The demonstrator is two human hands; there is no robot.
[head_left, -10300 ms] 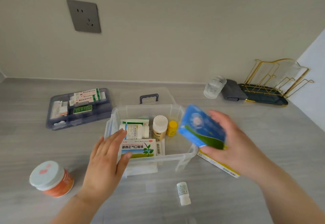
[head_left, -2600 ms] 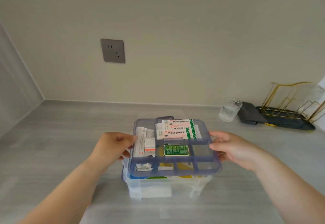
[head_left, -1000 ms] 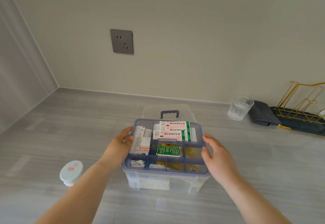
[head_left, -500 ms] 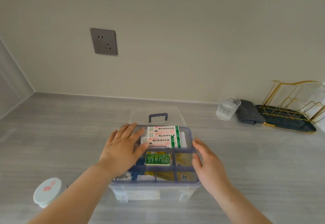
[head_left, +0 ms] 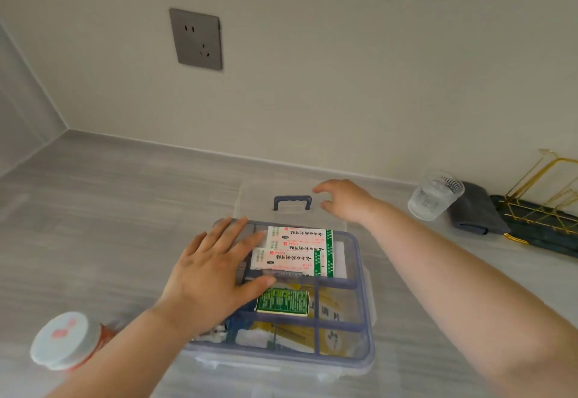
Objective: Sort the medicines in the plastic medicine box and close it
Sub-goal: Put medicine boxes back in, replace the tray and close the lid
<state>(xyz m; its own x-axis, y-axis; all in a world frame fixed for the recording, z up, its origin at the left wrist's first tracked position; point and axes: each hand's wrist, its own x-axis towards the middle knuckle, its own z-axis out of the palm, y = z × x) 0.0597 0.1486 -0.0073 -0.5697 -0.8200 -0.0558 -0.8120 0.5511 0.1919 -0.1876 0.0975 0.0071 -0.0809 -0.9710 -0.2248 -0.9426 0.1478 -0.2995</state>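
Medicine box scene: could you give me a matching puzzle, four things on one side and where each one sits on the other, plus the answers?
Things:
1. left hand
2. right hand
3. jar
4. glass

Places:
A. beside the dark cloth, near the wall
B. flat on the divider tray
C. reaching toward the lid behind the box
D. on the counter, left of the box

Pairs: 1-B, 2-C, 3-D, 4-A
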